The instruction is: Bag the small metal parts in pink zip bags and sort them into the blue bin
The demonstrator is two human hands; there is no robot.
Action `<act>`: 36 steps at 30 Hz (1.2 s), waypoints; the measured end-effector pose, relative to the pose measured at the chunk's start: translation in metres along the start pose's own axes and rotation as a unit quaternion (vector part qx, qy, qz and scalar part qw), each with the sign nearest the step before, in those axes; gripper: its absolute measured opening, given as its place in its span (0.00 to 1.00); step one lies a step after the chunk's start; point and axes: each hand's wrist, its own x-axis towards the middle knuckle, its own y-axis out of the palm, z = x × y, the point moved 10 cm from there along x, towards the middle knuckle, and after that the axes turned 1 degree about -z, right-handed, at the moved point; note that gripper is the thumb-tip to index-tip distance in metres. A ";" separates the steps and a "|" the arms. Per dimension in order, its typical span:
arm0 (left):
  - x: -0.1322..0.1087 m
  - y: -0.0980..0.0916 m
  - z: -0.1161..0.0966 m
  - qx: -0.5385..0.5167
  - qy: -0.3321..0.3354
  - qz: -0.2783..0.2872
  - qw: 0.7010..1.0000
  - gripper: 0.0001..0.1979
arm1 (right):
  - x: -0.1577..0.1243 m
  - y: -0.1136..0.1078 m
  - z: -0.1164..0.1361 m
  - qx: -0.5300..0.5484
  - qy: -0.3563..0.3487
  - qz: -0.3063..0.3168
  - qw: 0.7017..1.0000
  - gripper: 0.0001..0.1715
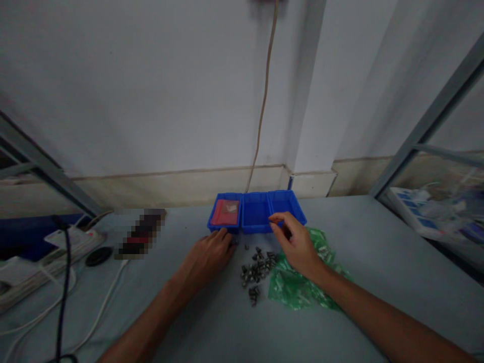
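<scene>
Three blue bins sit side by side at the far edge of the grey table: the left bin (224, 213) holds a red sheet with a small pale item, the middle bin (256, 214) and the right bin (286, 202) look empty. A pile of small metal parts (257, 269) lies in front of them. My left hand (207, 256) rests on the table just before the left bin, fingers curled near a small dark part. My right hand (296, 242) hovers at the front edge of the right bin, thumb and forefinger pinched; whatever they hold is too small to make out.
Green plastic bags (302, 285) lie under my right wrist. A white power strip (64, 247), cables (64, 292) and a dark round cap (98, 256) occupy the left. A cord (264, 96) hangs down the wall. A metal frame (427, 126) and cluttered shelf stand at right.
</scene>
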 end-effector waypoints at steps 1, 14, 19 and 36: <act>0.001 -0.002 -0.001 0.001 0.004 -0.001 1.000 0.04 | 0.000 0.000 0.000 0.001 0.001 -0.001 1.000 0.09; 0.002 -0.007 -0.003 -0.066 0.055 -0.048 0.995 0.04 | 0.001 0.000 0.001 0.002 -0.002 -0.004 1.000 0.09; 0.003 -0.010 -0.002 -0.060 0.064 -0.079 0.993 0.04 | 0.001 -0.001 0.003 0.003 -0.012 -0.003 1.000 0.09; 0.004 0.002 -0.051 -0.142 0.155 -0.068 0.975 0.10 | 0.002 0.000 0.004 -0.006 -0.014 -0.004 1.000 0.09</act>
